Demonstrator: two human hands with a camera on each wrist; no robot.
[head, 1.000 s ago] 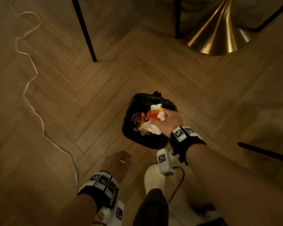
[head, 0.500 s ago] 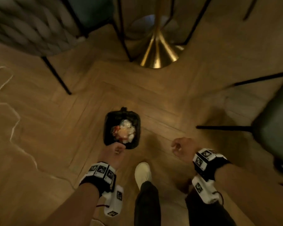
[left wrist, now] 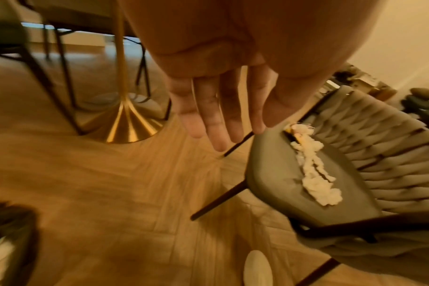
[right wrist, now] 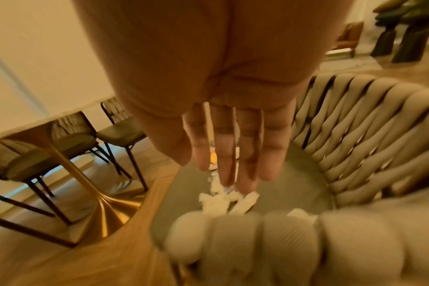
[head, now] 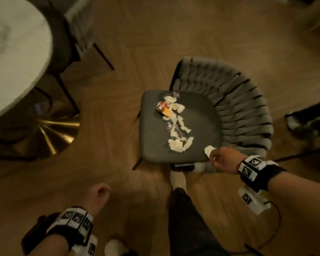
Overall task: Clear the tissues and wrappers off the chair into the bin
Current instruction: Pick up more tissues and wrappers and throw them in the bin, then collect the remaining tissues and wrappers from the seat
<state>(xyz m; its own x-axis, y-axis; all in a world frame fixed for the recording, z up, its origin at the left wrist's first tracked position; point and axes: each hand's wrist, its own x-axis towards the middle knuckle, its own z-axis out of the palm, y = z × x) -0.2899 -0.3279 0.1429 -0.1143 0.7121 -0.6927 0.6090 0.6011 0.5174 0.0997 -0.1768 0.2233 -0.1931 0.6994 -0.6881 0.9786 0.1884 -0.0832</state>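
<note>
A grey chair seat carries a trail of white tissues, a red and yellow wrapper and clear wrappers. One small tissue lies apart at the seat's near right corner. My right hand hovers over that corner, just beside the small tissue. In the right wrist view its fingers hang straight above the tissues and hold nothing. My left hand is low over the floor, left of the chair, relaxed and empty. The bin is out of view.
The chair's woven back curves round the seat's far and right sides. A round white table on a gold base stands at the left, with another chair behind it. My leg and white shoe are at the seat's near edge.
A second ago my right hand held tissues and a wrapper over the black bin, then came away empty. The view has swung to the chair, and the right hand now reaches over its seat.
</note>
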